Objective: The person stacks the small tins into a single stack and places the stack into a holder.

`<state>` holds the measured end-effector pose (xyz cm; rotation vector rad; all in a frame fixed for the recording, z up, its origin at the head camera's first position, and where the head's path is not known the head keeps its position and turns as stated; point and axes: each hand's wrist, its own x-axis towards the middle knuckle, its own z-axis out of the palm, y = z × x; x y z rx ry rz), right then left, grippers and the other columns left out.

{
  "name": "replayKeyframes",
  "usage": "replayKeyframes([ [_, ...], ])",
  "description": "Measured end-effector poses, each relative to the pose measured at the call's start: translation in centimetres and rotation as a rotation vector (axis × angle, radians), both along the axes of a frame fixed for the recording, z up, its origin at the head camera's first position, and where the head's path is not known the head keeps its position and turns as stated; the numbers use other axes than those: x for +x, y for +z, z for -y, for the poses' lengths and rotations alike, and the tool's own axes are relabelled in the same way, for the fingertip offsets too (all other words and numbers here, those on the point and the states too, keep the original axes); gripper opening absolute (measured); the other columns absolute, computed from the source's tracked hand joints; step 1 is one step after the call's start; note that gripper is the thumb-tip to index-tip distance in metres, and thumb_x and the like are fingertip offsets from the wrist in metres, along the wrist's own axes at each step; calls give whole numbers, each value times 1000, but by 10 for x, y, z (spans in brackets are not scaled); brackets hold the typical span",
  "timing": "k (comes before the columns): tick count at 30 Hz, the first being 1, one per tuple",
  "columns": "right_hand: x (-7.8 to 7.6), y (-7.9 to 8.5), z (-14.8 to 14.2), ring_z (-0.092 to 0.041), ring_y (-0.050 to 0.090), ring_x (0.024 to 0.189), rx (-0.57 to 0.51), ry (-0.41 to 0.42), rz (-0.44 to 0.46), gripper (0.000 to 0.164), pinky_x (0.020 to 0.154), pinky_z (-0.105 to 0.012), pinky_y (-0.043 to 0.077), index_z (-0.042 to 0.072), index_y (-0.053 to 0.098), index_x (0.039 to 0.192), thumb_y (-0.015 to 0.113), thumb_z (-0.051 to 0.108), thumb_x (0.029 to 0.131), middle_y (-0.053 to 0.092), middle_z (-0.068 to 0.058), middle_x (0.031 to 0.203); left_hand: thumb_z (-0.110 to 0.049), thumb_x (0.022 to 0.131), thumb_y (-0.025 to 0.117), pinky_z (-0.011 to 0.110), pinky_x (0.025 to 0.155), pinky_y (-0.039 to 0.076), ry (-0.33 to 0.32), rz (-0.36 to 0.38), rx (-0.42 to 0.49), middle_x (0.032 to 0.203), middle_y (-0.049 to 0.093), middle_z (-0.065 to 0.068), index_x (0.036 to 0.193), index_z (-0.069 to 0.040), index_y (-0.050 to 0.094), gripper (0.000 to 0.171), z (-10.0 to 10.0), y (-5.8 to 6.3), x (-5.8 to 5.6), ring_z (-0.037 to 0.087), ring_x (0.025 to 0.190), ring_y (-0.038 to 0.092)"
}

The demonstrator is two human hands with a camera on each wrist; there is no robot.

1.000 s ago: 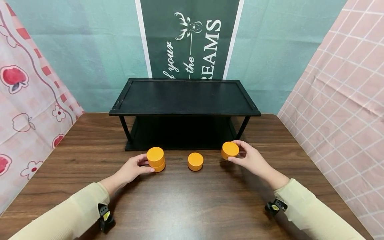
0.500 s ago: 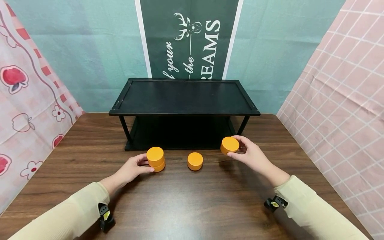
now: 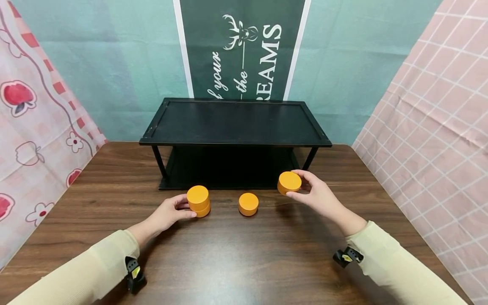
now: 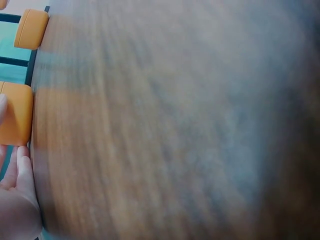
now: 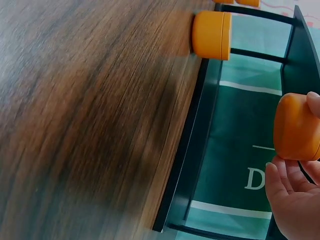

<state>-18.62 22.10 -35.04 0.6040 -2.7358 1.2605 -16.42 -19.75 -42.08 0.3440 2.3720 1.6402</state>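
A two-tier black shelf (image 3: 234, 123) stands on the wooden table (image 3: 228, 254), and everything else lies around it. Before the shelf's front left part, the left hand (image 3: 173, 214) curls thumb and fingers round a stack of two orange tins (image 3: 198, 201), one set squarely on the other, the lower resting on the table. Before the shelf's front right part, the right hand (image 3: 314, 192) pinches a raised orange tin (image 3: 289, 183) between thumb and fingers; the right wrist view shows it up off the tabletop, apart from the wood. A single orange tin (image 3: 248, 204) sits flat on the table in front of the shelf's middle, between the two hands and touching neither. Behind the shelf hangs a teal cloth (image 3: 126, 63) with a dark green panel (image 3: 213, 29) bearing a deer's head and white lettering. A fruit-printed pink cloth (image 3: 45, 127) hangs to the shelf's left, a pink checked cloth (image 3: 438, 118) to its right.
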Motion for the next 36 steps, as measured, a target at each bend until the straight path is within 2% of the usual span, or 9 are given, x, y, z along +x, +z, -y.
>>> replayKeyframes([
  [8, -1, 1, 12, -22, 56, 102, -24, 29, 6, 61, 85, -35, 48, 4, 49, 129, 77, 20, 77, 54, -11, 120, -20, 82, 73, 41, 95, 41, -12, -5, 11, 123, 55, 18, 129, 3, 49, 58, 1, 1, 0, 30, 112, 52],
  [16, -3, 4, 21, -22, 56, 102, -26, 55, 6, 61, 85, -35, 49, 5, 48, 129, 77, 21, 77, 54, -10, 121, -19, 82, 72, 41, 95, 41, -6, -3, 10, 124, 55, 18, 129, 3, 49, 57, -1, 1, 0, 30, 112, 52],
  [22, -4, 4, 26, -21, 56, 101, -37, 82, 14, 61, 84, -33, 49, 6, 48, 129, 77, 20, 78, 53, -10, 122, -18, 82, 73, 36, 94, 43, -5, -8, 10, 123, 56, 18, 128, 4, 50, 56, -1, 2, 2, 30, 111, 53],
  [36, -6, 2, 35, -20, 56, 103, -36, 92, 14, 61, 84, -32, 49, 6, 49, 129, 77, 20, 77, 53, -8, 122, -19, 81, 73, 35, 93, 43, 1, 3, 10, 122, 56, 17, 128, 3, 50, 56, -1, 1, 1, 30, 111, 53],
])
